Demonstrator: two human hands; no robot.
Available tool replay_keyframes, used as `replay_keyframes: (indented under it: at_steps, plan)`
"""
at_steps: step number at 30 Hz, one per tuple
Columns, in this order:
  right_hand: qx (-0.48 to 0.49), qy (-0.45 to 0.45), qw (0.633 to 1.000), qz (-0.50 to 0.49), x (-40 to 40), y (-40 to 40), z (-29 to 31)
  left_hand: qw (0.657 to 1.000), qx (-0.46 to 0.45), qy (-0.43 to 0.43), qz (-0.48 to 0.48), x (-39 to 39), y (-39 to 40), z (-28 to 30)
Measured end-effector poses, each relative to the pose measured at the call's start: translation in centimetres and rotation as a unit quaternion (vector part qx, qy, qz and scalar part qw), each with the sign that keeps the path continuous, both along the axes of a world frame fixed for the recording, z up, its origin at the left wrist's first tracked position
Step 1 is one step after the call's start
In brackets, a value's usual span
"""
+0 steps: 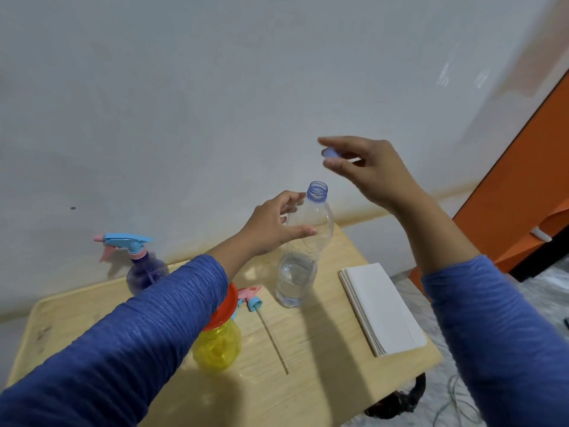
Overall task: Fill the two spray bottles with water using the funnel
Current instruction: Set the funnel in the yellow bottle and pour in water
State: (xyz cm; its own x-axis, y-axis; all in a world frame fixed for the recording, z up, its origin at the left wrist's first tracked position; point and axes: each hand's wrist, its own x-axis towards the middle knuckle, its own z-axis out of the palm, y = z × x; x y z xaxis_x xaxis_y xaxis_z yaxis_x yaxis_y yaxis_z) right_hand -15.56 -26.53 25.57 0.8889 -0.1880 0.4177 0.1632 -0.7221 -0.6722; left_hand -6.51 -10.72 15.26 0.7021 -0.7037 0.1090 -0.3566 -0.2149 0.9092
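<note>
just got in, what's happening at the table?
A person has uncapped a clear water bottle: the left hand steadies it on the wooden table, the right hand holds its blue cap above. The bottle is under half full. An orange funnel sits in the yellow spray bottle, its sprayer head lying beside it. The purple spray bottle is still capped.

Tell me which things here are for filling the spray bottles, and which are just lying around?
For the job: water bottle, its cap in the right hand, left hand, yellow spray bottle, red funnel, purple spray bottle, loose sprayer head.
Lying about: stack of white paper.
</note>
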Motion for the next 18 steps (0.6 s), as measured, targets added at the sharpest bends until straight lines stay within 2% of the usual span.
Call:
replay_keyframes:
  at_steps: [2,4,7,11,14,18]
  plan:
    - [0.136,-0.065,0.988,-0.046,-1.1,-0.1,-2.2,1.000,-0.008,0.005,0.007,-0.1,0.0,-0.2]
    - [0.267,-0.105,0.955,-0.080,-2.3,0.0,-5.5,1.000,-0.023,0.010,0.013,-0.2,0.1,-0.3]
    - [0.379,-0.095,0.909,-0.146,-4.4,0.2,-12.6,0.999,-0.044,0.010,0.029,-0.7,0.0,-0.7]
    - [0.357,0.049,0.905,-0.225,-7.0,1.5,-22.3,0.996,-0.062,-0.001,0.068,-1.3,0.0,-1.0]
    - [0.342,0.115,0.908,-0.211,-8.1,2.5,-27.0,0.995,-0.047,-0.015,0.090,-1.6,0.0,-1.0]
    - [0.235,0.177,0.934,-0.203,-8.6,2.8,-30.5,0.994,-0.040,-0.017,0.103,-2.0,0.0,-1.0]
